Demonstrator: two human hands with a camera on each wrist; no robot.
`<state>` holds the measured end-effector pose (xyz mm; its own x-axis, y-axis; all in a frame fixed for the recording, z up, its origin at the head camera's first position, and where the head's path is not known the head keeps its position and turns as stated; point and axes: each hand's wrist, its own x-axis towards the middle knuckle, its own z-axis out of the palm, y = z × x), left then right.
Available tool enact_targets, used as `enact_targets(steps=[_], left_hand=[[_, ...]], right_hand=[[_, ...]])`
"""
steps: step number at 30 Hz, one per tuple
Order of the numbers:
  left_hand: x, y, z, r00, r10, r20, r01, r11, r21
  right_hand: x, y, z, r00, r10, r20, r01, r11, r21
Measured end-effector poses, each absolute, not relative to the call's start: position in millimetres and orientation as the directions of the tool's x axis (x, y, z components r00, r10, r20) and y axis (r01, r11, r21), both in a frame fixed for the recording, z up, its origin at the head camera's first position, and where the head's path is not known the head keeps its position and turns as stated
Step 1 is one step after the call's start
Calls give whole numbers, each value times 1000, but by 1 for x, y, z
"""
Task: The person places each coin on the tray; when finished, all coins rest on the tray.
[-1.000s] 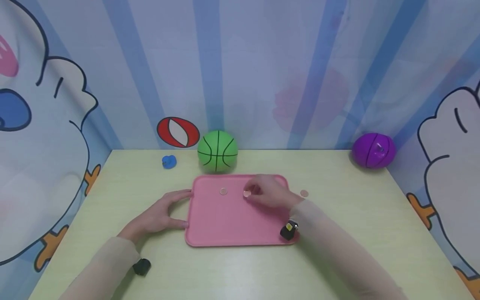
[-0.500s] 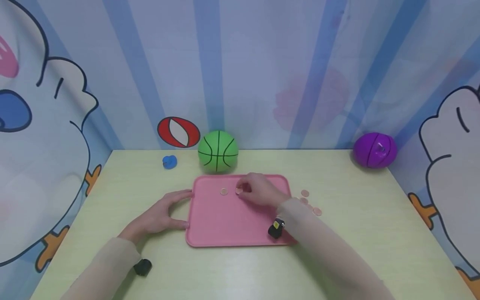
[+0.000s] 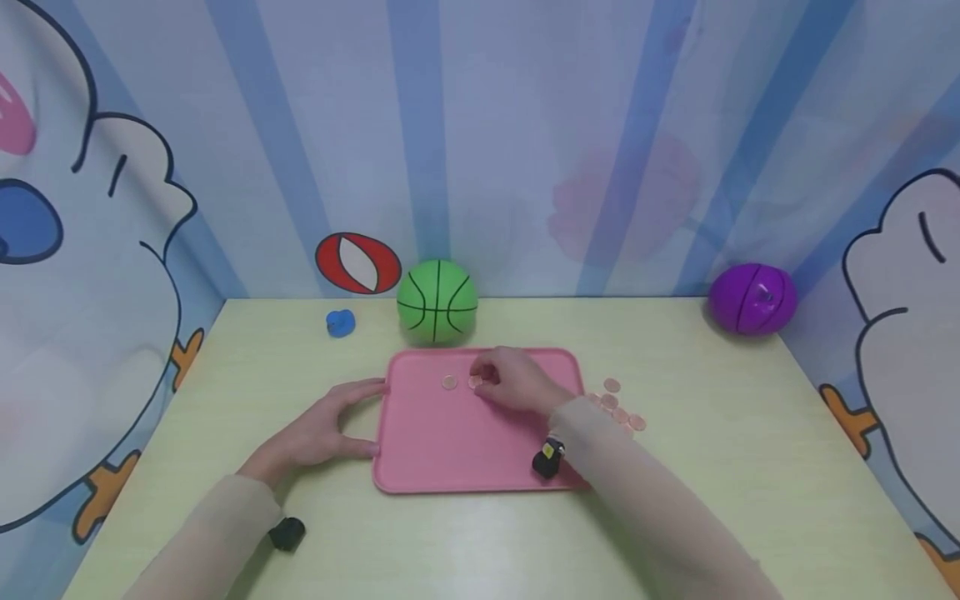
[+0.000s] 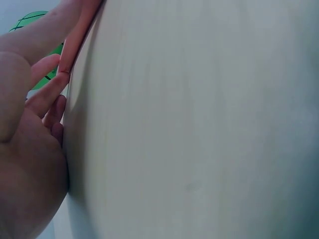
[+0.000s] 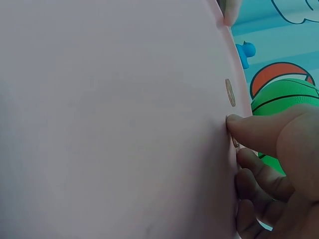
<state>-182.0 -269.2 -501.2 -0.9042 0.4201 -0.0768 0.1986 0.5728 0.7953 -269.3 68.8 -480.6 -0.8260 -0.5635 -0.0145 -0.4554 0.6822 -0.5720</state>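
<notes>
One flat coin [image 3: 449,382] in the tray [image 3: 442,446], toward the far edge, touched by no finger. Just to the right of it, also in the tray area, a second coin [image 3: 475,382], pinched between thumb and fingertip of the right hand [image 3: 517,385]. Seems to be held lightly by its border, probably for want of much else to grasp on so thin a piece. Cannot tell whether resting fully on the tray floor or raised a little; in the right wrist view, only partly visible below the thumb. In the same view, other fingers of this hand bent, close to the tray surface.

At the left edge of the tray, the left hand [image 3: 318,429], spread wide: thumb at the nearer part of the edge, fingers at the farther part. No coin visible in it. Placed so, in all likelihood, to prevent sliding of the tray during the fine work of the right hand.

Outside, just beyond the right edge, several loose coins [image 3: 609,401] on the table [image 3: 420,542], partly hidden by the right sleeve [image 3: 637,475], therefore impossible to count with certainty. Probably placed at that side for easy reach of the right hand.

Beyond the far edge, near to it, a green ball [image 3: 437,302]; farther left, a toy [image 3: 341,323]; at the far right corner, a purple ball [image 3: 752,299]. All seemingly set out of the way of both hands.
</notes>
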Motion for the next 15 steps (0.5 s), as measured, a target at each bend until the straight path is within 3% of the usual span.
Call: enact_targets(steps=[15], left_hand=[[-183, -269, -502, -906, 419, -67, 200, 562, 802]], right_hand=[[-270, 67, -480, -843, -537, -21, -424, 688, -589]])
